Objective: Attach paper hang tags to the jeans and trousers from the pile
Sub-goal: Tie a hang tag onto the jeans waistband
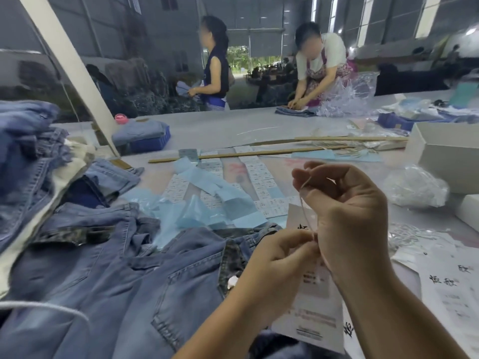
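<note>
Head camera looks forward and down, close.

Blue denim jeans (124,275) lying spread flat on worktop, waistband end toward right, back pocket facing up, pale button showing near fly. White paper hang tag (315,304) sitting upright-ish above jeans' waist, printed grey text blocks on face, top edge hidden behind hands. Thin white string (303,203) running taut from tag's top up between fingers. Pile of jeans (28,151) heaping at left edge, mixed blue washes, crumpled.
</note>
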Demonstrator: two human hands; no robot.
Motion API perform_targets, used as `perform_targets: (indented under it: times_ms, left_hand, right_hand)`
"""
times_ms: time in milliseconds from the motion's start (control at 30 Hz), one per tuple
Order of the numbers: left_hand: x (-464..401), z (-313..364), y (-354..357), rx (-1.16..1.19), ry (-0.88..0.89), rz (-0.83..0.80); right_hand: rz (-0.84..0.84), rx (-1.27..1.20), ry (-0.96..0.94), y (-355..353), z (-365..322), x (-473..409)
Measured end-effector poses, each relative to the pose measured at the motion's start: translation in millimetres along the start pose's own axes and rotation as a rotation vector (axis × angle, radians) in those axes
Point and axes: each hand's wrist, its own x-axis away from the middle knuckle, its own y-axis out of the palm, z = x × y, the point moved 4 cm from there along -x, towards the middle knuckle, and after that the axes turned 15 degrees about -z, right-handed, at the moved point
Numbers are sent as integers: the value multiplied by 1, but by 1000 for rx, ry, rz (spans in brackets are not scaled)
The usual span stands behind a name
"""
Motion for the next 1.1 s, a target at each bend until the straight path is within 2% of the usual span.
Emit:
perform_targets:
  times_ms: [267, 400, 500, 567, 667, 733, 833, 1000, 1100]
  left_hand:
    - [39, -12, -34, -134, -146, 195]
    - [53, -11, -59, -181, -186, 249]
    - [56, -10, -70, -321, -211, 254]
    - [55, -10, -73, -406, -233, 214]
    - [51, -8, -69, -511, -293, 24]
    - [49, -8, -66, -570, -322, -33]
    - [49, -11, -69, -590, -319, -2]
    - [56, -19, -80, -473, -330, 80]
    - [57, -23, -84, -335, -317, 125]
  right_hand:
    - [-32, 206, 114, -2, 16, 25]
    - [-213, 561, 264, -2, 26, 34]
    - [-391, 741, 295, 6, 29, 40]
    - [-508, 827, 289, 13, 30, 42]
    - [-669, 947, 286, 20, 33, 44]
    - [-724, 908, 293, 24, 35, 44]
    - [-758, 824, 301, 26, 39, 47]
    - [-573, 687, 322, 12, 44, 46]
    - [-556, 640, 346, 9, 45, 47]
